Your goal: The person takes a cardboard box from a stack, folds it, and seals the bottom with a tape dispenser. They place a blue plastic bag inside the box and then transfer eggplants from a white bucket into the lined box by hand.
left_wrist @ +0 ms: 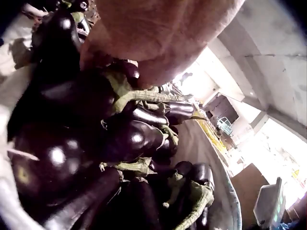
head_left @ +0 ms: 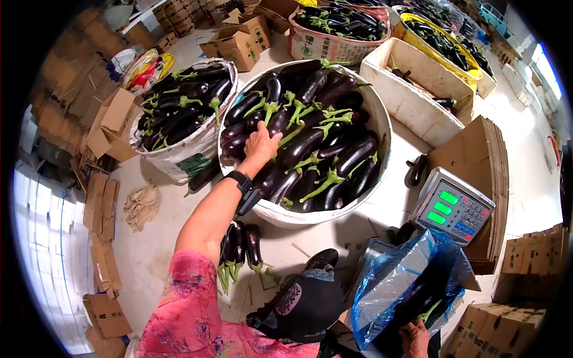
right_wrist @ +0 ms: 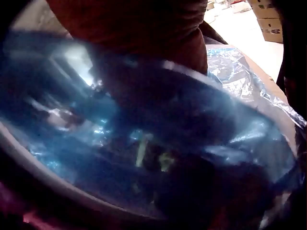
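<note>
My left hand (head_left: pixel 261 145) reaches into a big white sack (head_left: pixel 292 219) filled with dark purple eggplants (head_left: pixel 303 146). Its fingers rest among the eggplants on the sack's left side; I cannot tell whether they grip one. In the left wrist view the heel of the hand hangs over glossy eggplants (left_wrist: pixel 136 139) with green stems, fingertips hidden. My right hand (head_left: pixel 415 338) is at the near end of a blue plastic bag (head_left: pixel 382 280), fingers curled at the stem end of an eggplant (head_left: pixel 418 295). Blue film (right_wrist: pixel 144 110) covers most of the right wrist view.
A digital scale (head_left: pixel 450 206) with green displays stands beyond the bag, beside stacked flat cardboard (head_left: pixel 492 179). A smaller eggplant sack (head_left: pixel 179 164) is at left, a white foam box (head_left: pixel 412 113) at upper right. Several loose eggplants (head_left: pixel 240 241) lie on the floor near a person's dark cap (head_left: pixel 298 304).
</note>
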Motion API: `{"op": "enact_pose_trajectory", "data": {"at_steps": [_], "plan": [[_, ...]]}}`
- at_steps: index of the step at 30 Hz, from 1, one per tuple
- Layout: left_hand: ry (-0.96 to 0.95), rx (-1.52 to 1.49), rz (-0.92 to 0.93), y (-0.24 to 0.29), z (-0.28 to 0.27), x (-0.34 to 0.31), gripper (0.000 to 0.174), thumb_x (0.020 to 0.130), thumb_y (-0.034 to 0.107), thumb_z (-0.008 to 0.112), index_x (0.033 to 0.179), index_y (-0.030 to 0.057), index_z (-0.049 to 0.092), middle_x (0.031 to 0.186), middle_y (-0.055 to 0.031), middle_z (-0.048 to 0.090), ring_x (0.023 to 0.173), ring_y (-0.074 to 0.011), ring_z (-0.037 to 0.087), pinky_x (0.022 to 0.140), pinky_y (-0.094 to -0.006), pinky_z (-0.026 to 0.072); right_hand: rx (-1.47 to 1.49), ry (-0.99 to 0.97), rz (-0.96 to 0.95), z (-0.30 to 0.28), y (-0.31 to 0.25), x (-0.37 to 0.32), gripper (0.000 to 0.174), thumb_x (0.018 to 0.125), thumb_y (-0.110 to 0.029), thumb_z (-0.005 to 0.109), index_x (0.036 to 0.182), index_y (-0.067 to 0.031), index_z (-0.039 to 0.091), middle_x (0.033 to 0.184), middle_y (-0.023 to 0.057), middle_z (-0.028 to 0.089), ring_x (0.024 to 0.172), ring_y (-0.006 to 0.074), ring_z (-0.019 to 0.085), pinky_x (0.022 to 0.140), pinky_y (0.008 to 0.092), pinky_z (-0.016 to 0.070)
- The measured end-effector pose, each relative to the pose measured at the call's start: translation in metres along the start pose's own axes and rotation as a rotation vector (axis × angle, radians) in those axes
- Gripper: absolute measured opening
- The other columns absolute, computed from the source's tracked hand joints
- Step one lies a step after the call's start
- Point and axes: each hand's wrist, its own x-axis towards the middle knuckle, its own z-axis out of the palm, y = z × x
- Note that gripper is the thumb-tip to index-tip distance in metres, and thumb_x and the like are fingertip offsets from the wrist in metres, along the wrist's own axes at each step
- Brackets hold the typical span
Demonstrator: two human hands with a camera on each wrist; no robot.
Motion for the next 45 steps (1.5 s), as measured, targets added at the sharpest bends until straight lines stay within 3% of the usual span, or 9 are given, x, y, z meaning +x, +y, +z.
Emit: {"op": "enact_pose_trajectory", "data": {"at_steps": [5, 9, 14, 21, 28, 33, 37, 38, 45], "plan": [[0.174, -0.363, -0.134, -0.006, 0.020, 0.035, 0.082, 0.066, 0.040, 0.088, 0.125, -0.0055, 0.054, 0.114, -0.0214, 0.067, 0.105, -0.0300, 0.065, 0.090, -0.0376, 0.0517, 0.144, -0.018, 0.167, 0.001, -0.004, -0.001, 0.012, 0.088, -0.002, 0.064, 0.100, -0.0029, 0.066, 0.098, 0.0207, 0.064, 0.083, 0.0367, 0.062, 0.071, 0.0404, 0.0505], [0.160, -0.519, -0.081, -0.049, 0.035, 0.059, 0.088, 0.061, 0.042, 0.088, 0.125, -0.0074, 0.054, 0.118, -0.0231, 0.065, 0.104, -0.0335, 0.065, 0.091, -0.0388, 0.0516, 0.032, -0.005, 0.062, -0.013, -0.023, 0.007, 0.012, 0.087, -0.002, 0.065, 0.099, -0.0024, 0.066, 0.094, 0.0218, 0.062, 0.082, 0.0381, 0.061, 0.071, 0.0409, 0.0498], [-0.270, -1.158, -0.329, -0.052, -0.052, -0.007, 0.039, 0.085, 0.035, 0.075, 0.107, 0.0070, 0.060, 0.090, -0.0039, 0.066, 0.078, -0.0138, 0.063, 0.059, -0.0305, 0.0523, 0.040, -0.054, 0.070, -0.020, -0.028, 0.005, 0.011, 0.088, -0.010, 0.068, 0.097, -0.0030, 0.067, 0.101, 0.0250, 0.061, 0.088, 0.0398, 0.062, 0.075, 0.0467, 0.0500], [-0.696, -1.699, -0.296, -0.075, -0.082, -0.128, 0.053, 0.089, 0.035, 0.071, 0.130, 0.0062, 0.052, 0.119, -0.0159, 0.061, 0.100, -0.0303, 0.066, 0.080, -0.0442, 0.0624, 0.022, -0.023, 0.144, -0.013, -0.025, 0.005, 0.018, 0.067, 0.003, 0.073, 0.083, -0.0038, 0.069, 0.092, 0.0167, 0.059, 0.088, 0.0378, 0.062, 0.075, 0.0407, 0.0515], [-0.941, -1.596, 0.092, -0.023, -0.114, -0.184, 0.100, 0.073, 0.036, 0.087, 0.148, 0.0009, 0.031, 0.125, -0.0212, 0.059, 0.109, -0.0294, 0.065, 0.095, -0.0446, 0.0556, -0.035, -0.024, 0.087, -0.008, -0.015, 0.001, 0.010, 0.076, -0.006, 0.072, 0.086, -0.0054, 0.069, 0.096, 0.0188, 0.059, 0.086, 0.0420, 0.064, 0.074, 0.0479, 0.0526], [-1.002, -1.476, 0.103, 0.040, -0.140, -0.208, 0.075, 0.079, 0.024, 0.078, 0.140, 0.0003, 0.041, 0.128, -0.0211, 0.059, 0.113, -0.0268, 0.062, 0.101, -0.0402, 0.0510, -0.008, 0.012, -0.005, -0.001, 0.001, -0.004, 0.014, 0.077, -0.008, 0.071, 0.089, -0.0062, 0.064, 0.097, 0.0186, 0.057, 0.087, 0.0433, 0.062, 0.072, 0.0505, 0.0513], [-1.113, -1.045, 0.243, 0.078, -0.163, -0.242, 0.088, 0.073, 0.042, 0.079, 0.140, -0.0009, 0.041, 0.117, -0.0164, 0.063, 0.102, -0.0254, 0.066, 0.094, -0.0355, 0.0541, -0.024, 0.023, -0.014, -0.002, 0.000, -0.008, 0.013, 0.080, -0.010, 0.070, 0.089, -0.0077, 0.062, 0.094, 0.0162, 0.055, 0.085, 0.0408, 0.060, 0.072, 0.0485, 0.0494], [-1.087, -0.899, 0.290, 0.094, -0.166, -0.258, 0.104, 0.066, 0.062, 0.080, 0.136, -0.0038, 0.042, 0.110, -0.0172, 0.066, 0.089, -0.0201, 0.070, 0.074, -0.0300, 0.0582, -0.005, 0.013, 0.010, -0.002, -0.001, -0.007, 0.011, 0.080, -0.009, 0.068, 0.087, -0.0056, 0.061, 0.094, 0.0169, 0.055, 0.085, 0.0416, 0.061, 0.072, 0.0503, 0.0496], [-1.620, -0.355, 0.421, 0.168, -0.131, -0.338, 0.092, 0.087, 0.042, 0.070, 0.154, 0.0035, 0.021, 0.127, -0.0185, 0.055, 0.110, -0.0225, 0.059, 0.096, -0.0332, 0.0467, -0.008, 0.051, 0.006, -0.004, -0.008, -0.012, 0.008, 0.082, -0.007, 0.066, 0.086, -0.0018, 0.060, 0.096, 0.0166, 0.055, 0.088, 0.0401, 0.061, 0.073, 0.0503, 0.0499]]}}
